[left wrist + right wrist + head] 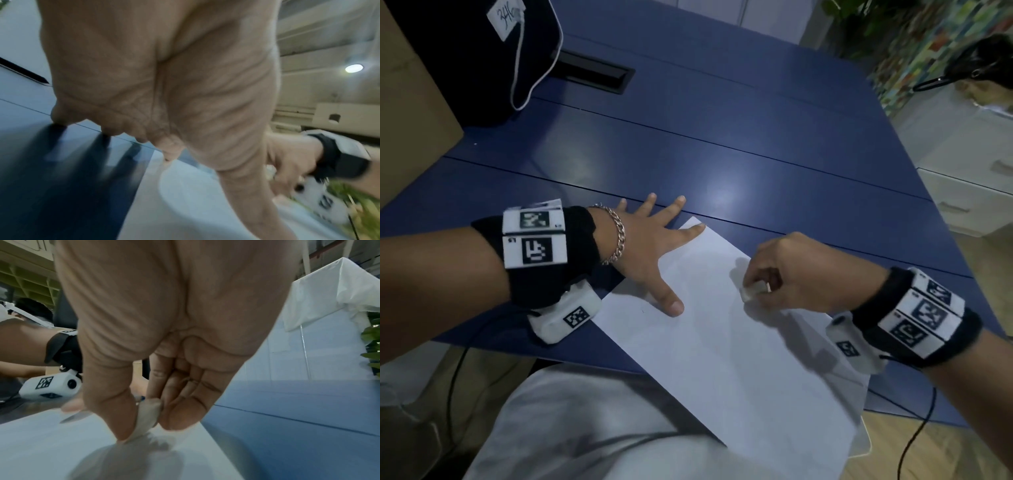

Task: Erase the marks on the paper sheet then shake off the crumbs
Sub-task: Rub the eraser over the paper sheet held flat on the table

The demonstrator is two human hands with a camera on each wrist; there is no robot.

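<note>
Blue surface point(756, 144); white paper sheet point(739, 359) lies on it, near corner overhanging the edge. Left hand point(647, 250) flat, fingers spread, thumb and index pressing the sheet's far-left end. Right hand point(791, 274): fingers pinch a small white eraser point(751, 291) touching the sheet.
</note>
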